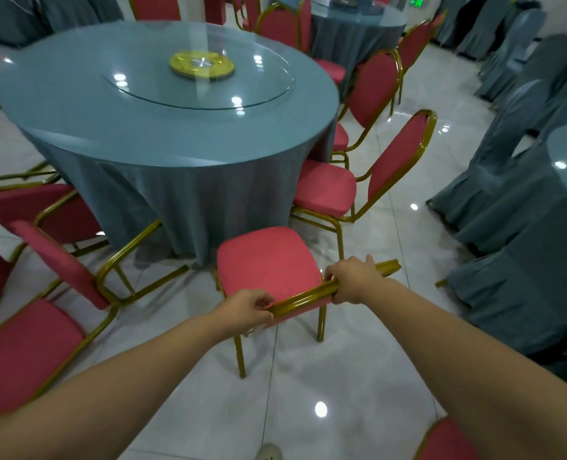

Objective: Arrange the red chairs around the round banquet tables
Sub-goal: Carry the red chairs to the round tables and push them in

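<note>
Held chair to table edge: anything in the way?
Nothing visible. Both the left hand and right hand grip the held chair by its backrest top; only bare floor lies between its seat front and the tablecloth. Neighbouring chairs sit off to each side.

A glossy white tiled floor (358, 366) fills the lower centre of the frame, catching ceiling-light reflections. Along the right edge stand rows of chairs draped in grey-blue fabric covers (521, 180). At the top right a green illuminated exit sign (417, 2) hangs on a pale wall.
</note>
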The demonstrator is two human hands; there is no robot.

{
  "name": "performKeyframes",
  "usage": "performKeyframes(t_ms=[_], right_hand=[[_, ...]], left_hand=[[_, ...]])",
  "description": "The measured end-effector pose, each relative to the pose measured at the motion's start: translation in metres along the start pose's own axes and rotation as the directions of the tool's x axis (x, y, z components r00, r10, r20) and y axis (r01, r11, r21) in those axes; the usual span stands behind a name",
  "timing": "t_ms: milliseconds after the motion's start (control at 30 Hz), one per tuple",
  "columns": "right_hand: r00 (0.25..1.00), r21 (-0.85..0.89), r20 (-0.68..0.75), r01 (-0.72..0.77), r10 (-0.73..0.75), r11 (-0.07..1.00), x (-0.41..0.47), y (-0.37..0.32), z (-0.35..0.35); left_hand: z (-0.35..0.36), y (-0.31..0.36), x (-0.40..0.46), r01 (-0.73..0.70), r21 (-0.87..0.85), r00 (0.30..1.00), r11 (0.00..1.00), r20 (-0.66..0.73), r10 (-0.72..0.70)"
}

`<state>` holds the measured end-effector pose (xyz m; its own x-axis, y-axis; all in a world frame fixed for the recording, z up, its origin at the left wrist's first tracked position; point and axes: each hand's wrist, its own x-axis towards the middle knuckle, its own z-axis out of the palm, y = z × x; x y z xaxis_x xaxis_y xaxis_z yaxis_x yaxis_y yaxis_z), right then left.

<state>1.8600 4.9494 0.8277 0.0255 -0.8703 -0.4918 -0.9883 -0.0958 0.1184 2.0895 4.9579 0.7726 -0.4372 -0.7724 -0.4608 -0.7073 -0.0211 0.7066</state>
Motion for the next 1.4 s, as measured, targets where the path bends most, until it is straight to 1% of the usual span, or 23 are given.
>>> performKeyframes(t_ms=[33,100,167,200,367,467,600,767,900,1000,1200,1333,1400], right_hand=[[0.998,-0.005,0.05,0.047,-0.047,0.999,-0.002,-0.017,-0.005],[0.988,0.078,0.109,0.104,-0.112,0.992,-0.004,-0.056,-0.016],[0.985,0.175,0.102,0.123,-0.142,0.977,-0.003,-0.101,-0.026],[0.984,0.194,0.084,0.136,-0.154,0.972,-0.004,-0.125,-0.031],[0.962,0.156,0.074,0.25,-0.264,0.956,-0.013,-0.251,-0.053],[0.944,0.151,0.068,0.31,-0.322,0.939,-0.012,-0.324,-0.053],[0.916,0.163,0.06,0.383,-0.397,0.909,-0.011,-0.422,-0.05],[0.885,0.101,0.061,0.454,-0.461,0.885,-0.01,-0.524,-0.049],[0.852,0.041,0.082,0.516,-0.518,0.856,-0.004,-0.574,-0.059],[0.811,-0.001,0.09,0.58,-0.578,0.814,0.007,-0.605,-0.071],[0.755,-0.001,0.083,0.653,-0.651,0.757,0.046,-0.659,-0.085],[0.724,-0.003,0.079,0.688,-0.685,0.726,0.073,-0.694,-0.109],[0.7,-0.018,0.081,0.713,-0.71,0.701,0.088,-0.713,-0.122]], left_hand=[[-0.005,-0.007,-0.007,-0.006,-0.007,1.0,1.0,-0.021,0.005],[-0.019,-0.026,-0.025,-0.005,-0.02,0.998,1.0,-0.067,0.003],[-0.035,-0.05,-0.049,0.015,-0.047,0.994,0.999,-0.107,-0.02],[-0.045,-0.064,-0.063,0.028,-0.065,0.991,0.998,-0.125,-0.036],[-0.104,-0.151,-0.139,0.062,-0.167,0.975,0.984,-0.202,-0.096],[-0.136,-0.209,-0.186,0.079,-0.212,0.953,0.974,-0.27,-0.136],[-0.168,-0.282,-0.242,0.138,-0.232,0.904,0.963,-0.368,-0.218],[-0.197,-0.349,-0.3,0.205,-0.303,0.831,0.931,-0.448,-0.329],[-0.216,-0.377,-0.326,0.198,-0.361,0.773,0.911,-0.514,-0.372],[-0.228,-0.394,-0.337,0.224,-0.403,0.718,0.887,-0.548,-0.43],[-0.253,-0.429,-0.352,0.259,-0.482,0.654,0.837,-0.55,-0.519],[-0.287,-0.454,-0.365,0.263,-0.547,0.588,0.794,-0.562,-0.582],[-0.303,-0.468,-0.372,0.266,-0.586,0.544,0.766,-0.565,-0.621]])
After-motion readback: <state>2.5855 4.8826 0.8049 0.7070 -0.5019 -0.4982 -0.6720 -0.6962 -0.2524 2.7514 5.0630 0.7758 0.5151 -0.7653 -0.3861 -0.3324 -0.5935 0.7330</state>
